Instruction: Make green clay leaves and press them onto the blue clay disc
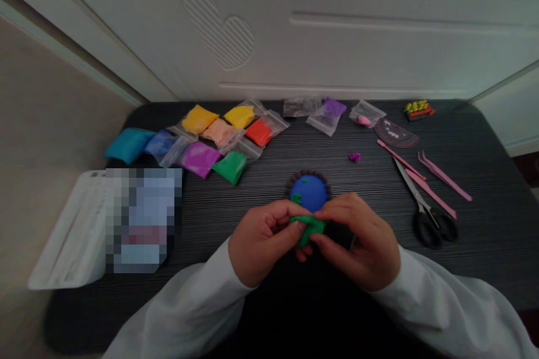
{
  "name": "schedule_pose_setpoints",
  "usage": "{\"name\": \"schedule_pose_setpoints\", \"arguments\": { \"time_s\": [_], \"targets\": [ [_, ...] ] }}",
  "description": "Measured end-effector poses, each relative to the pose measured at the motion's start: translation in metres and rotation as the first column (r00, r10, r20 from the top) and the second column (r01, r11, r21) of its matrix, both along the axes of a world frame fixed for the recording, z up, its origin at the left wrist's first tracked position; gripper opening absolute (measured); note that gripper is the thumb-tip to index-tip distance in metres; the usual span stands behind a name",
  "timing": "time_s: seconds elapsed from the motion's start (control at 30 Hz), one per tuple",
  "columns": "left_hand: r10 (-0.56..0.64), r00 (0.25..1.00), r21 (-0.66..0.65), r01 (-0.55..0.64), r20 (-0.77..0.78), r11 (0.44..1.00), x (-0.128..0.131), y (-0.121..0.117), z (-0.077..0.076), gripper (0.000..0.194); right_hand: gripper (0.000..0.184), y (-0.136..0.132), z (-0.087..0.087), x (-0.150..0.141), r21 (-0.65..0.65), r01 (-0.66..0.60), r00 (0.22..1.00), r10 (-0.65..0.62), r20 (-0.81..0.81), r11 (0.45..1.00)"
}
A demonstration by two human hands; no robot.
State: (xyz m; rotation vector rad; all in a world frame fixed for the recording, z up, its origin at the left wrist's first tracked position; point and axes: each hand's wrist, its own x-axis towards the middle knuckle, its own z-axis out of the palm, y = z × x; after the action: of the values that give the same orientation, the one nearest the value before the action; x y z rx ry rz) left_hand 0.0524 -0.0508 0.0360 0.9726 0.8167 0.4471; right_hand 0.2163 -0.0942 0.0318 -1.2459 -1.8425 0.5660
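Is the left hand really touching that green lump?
Touching. The head view shows it: the left hand's thumb lies over the green lump, pressed against it, with no gap between.

Across the dark table (252,193) I see bags of bright clay (202,158), scissors (416,195), pink tweezers (446,178), a blue disc (310,193).

Place: somebody's home, I'd say, a craft spot
Pale panel (357,56): ribbed heart, household-looking, beyond the tabletop (210,207)'s far edge
Toward far-left corner: bright clay-like packets (201,158)
Near right edge: scissors (428,212), tweezers (445,176)
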Motion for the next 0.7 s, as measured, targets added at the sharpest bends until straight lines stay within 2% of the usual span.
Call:
{"name": "schedule_pose_setpoints", "arguments": {
  "time_s": [0.23, 0.37, 0.5, 0.6, 0.7],
  "targets": [
    [0.0, 0.997, 0.016, -0.002, 0.078, 1.0, -0.001, -0.001, -0.002, 0.02, 0.025, 0.003, 0.0, 0.003, -0.065, 0.002, 0.998, -0.006, -0.064, 0.998],
    [0.007, 0.988, 0.014, -0.009, 0.154, 1.0, 0.0, -0.001, -0.001, 0.031, 0.02, 0.002, -0.005, 0.007, -0.159, 0.084, 0.989, -0.102, -0.103, 0.984],
    [0.008, 0.998, 0.067, -0.012, 0.056, 0.998, 0.001, -0.001, -0.001, 0.037, 0.017, 0.002, -0.012, 0.007, -0.303, 0.148, 0.956, -0.214, -0.2, 0.942],
    [-0.014, 1.0, 0.148, 0.011, 0.015, 0.989, 0.001, -0.001, -0.004, 0.042, 0.016, 0.002, -0.013, 0.004, -0.398, 0.101, 0.917, -0.24, -0.318, 0.912],
    [-0.029, 0.999, 0.293, 0.041, -0.044, 0.955, -0.002, -0.001, -0.007, 0.045, 0.012, 0.001, -0.011, 0.002, -0.434, 0.049, 0.885, -0.24, -0.399, 0.9]
  ]
}}
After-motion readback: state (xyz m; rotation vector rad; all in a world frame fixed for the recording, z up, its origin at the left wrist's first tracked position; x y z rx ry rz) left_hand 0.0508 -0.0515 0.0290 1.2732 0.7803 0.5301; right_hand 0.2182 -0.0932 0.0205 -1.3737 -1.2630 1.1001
